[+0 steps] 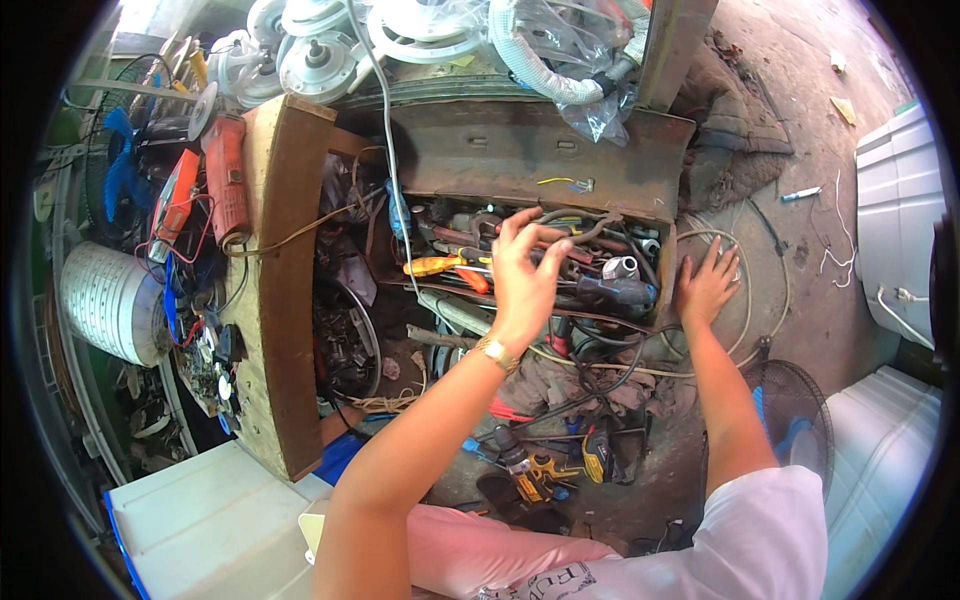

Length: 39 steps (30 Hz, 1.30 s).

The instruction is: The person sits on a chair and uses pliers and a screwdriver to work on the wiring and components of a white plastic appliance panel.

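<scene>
My left hand, with a gold-coloured watch at the wrist, hangs over a metal toolbox heaped with hand tools. Its fingers are bent and apart, and no tool shows gripped in them. The fingertips are by dark pliers; whether they touch cannot be made out. Close to this hand lies a screwdriver with a yellow-orange handle. A dark blue tool handle and a silver socket-like piece sit at the box's right. My right hand rests spread beside the box's right end, on the floor.
The toolbox lid stands open behind. A wooden bench at left carries a red angle grinder. Nearer me lie a yellow-black drill, cables and rags. A caged fan and white tubs stand right.
</scene>
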{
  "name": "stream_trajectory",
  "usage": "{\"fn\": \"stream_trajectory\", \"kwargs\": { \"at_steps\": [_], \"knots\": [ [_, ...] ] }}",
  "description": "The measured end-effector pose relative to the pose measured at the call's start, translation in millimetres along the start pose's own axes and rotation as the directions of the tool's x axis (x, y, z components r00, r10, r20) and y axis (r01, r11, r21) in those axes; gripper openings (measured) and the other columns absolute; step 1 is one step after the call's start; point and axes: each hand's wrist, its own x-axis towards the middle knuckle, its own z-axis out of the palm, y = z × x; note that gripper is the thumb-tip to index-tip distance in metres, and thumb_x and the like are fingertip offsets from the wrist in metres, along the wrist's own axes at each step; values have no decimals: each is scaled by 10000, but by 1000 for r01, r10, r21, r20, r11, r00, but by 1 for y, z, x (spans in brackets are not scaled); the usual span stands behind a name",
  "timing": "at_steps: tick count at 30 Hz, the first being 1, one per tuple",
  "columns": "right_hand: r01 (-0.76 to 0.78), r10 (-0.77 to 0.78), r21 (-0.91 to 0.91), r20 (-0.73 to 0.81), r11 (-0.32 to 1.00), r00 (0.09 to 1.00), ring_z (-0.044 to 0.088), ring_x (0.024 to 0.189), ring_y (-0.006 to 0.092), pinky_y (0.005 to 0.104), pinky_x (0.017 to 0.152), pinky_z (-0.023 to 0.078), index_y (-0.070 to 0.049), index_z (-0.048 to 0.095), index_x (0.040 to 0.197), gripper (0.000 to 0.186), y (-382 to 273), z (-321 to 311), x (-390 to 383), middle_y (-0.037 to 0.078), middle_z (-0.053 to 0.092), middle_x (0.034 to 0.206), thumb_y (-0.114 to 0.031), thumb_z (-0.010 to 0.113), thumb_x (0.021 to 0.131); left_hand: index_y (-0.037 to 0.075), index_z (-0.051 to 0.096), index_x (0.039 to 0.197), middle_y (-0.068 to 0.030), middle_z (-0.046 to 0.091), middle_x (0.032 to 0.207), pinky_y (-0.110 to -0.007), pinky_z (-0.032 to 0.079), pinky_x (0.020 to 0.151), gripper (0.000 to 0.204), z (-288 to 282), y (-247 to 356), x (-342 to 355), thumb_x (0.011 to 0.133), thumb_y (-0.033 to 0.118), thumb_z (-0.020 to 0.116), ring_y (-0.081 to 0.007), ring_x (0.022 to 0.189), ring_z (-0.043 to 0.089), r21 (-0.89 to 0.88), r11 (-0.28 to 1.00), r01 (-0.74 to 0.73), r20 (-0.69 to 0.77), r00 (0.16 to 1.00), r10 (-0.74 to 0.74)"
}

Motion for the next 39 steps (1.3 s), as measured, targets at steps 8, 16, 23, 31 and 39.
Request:
{"fn": "stream_trajectory", "kwargs": {
  "at_steps": [8, 16, 23, 31, 39],
  "knots": [
    [-6, 6, -1, 29, 1000, 1000, 243, 1491, 366, 611, 1157, 223, -193, 246, 1591, 732, -2, -4, -4, 176, 222, 1633, -493, 489, 969, 65, 530, 1043, -184, 644, 1258, -371, 541, 977, 72, -47, 18, -24, 1004, 80, 588, -282, 1119, 672, -714, 633, 299, 239, 954, -182],
    [1, -1, 7, 21, 1000, 1000, 241, 1492, 364, 610, 1156, 226, -197, 240, 1593, 727, 2, -2, -4, 173, 222, 1635, -495, 481, 976, 120, 562, 1164, -77, 693, 1036, -388, 542, 900, 139, -95, 26, -23, 1033, 158, 540, -258, 1101, 657, -818, 485, 309, 146, 927, -345],
    [-5, 6, -49, 23, 999, 1000, 252, 1489, 354, 613, 1149, 239, -214, 236, 1594, 722, 0, -1, -1, 165, 233, 1633, -513, 468, 979, 89, 619, 1010, -37, 548, 809, -341, 464, 674, 194, -114, 24, 16, 835, 102, 700, -188, 740, 550, 276, 934, -226, 128, 972, 198],
    [5, -5, -18, 12, 1000, 1000, 248, 1489, 365, 620, 1151, 228, -212, 227, 1597, 725, -3, 2, -3, 174, 232, 1631, -506, 465, 978, 180, 653, 1208, -39, 587, 1186, -418, 428, 936, 549, -27, -18, 31, 677, 236, 781, -292, 1158, 512, 658, 260, -707, 714, 695, 85],
    [14, -14, -27, -9, 1000, 1000, 271, 1479, 365, 614, 1143, 247, -211, 243, 1592, 715, -4, 1, -3, 172, 255, 1622, -512, 457, 980, 101, 656, 1049, -55, 715, 1058, -374, 481, 943, 302, -122, -43, 68, 776, -1, 738, -272, 1018, 650, 326, 855, -404, 456, 859, 232]
  ]
}}
